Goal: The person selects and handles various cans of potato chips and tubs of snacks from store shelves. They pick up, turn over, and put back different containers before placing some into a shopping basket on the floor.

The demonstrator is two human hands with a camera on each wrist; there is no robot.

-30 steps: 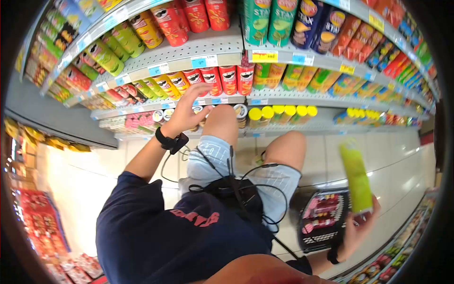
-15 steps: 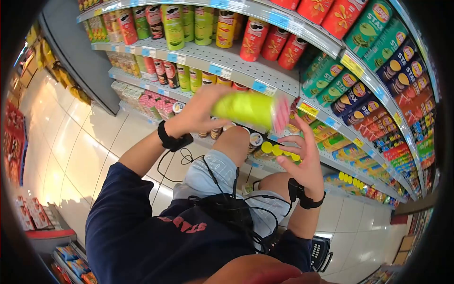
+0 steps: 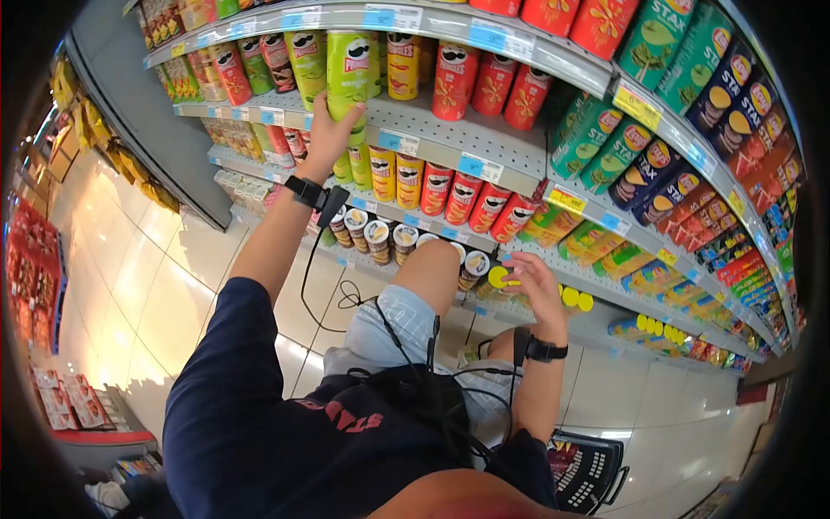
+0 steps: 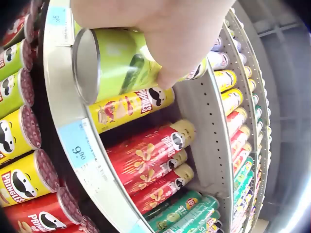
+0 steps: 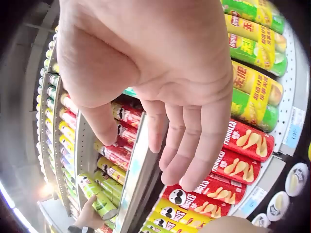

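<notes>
My left hand (image 3: 333,134) grips a lime-green Pringles can (image 3: 348,65) around its lower part, at the front of the middle shelf's green row. In the left wrist view the can's metal base (image 4: 88,65) shows right at the shelf edge, with the thumb along its side. A yellow Pringles can (image 4: 133,109) stands beside it. My right hand (image 3: 538,290) hovers in front of the lower shelves with nothing in it. Its fingers (image 5: 189,141) hang relaxed in the right wrist view.
Red Pringles cans (image 3: 454,78) and teal Stax cans (image 3: 584,143) stand farther right. Below runs another shelf of red cans (image 3: 437,189), then small tubs (image 3: 378,240). A black shopping basket (image 3: 588,471) sits on the floor at right. A cable (image 3: 304,285) hangs from the left wrist.
The green can passed from my right hand, low beside the basket, to my left hand, then up and left to the shelf. My right hand came forward and is now without it.
</notes>
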